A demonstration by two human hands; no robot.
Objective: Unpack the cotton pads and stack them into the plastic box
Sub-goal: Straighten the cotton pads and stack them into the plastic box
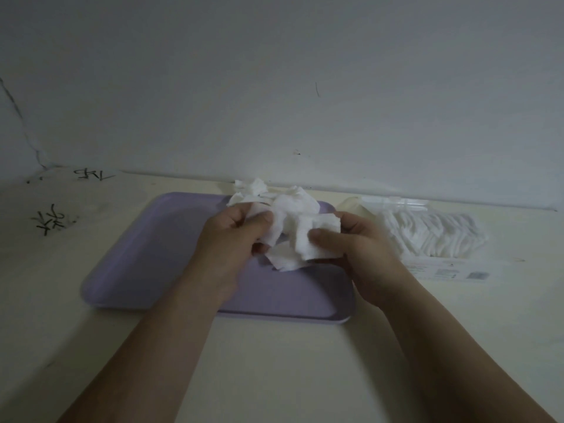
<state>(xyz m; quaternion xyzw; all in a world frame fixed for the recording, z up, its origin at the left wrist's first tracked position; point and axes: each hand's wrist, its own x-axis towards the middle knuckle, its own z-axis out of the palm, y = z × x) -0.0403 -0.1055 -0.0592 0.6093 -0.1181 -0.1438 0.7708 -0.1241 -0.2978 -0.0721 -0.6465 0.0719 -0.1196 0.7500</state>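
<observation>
While a pale cream tabletop (274,367) is spread underneath, a flat lilac rectangular plastic tray (143,257) is seen lying on it, and just to the tray's right an opened clear wrapper of stacked white cotton pads (433,236) is laid. Over the tray's far half a rumpled bunch of loose white cotton pads (294,222) is held: its left side is gripped by the curled left hand (232,239) and its right side is pinched by the right hand (361,250), thumb on top.

free: table (274,377) front, tray (146,264) left half | blocked: pad pack (433,236) right, wall (274,87) behind
</observation>
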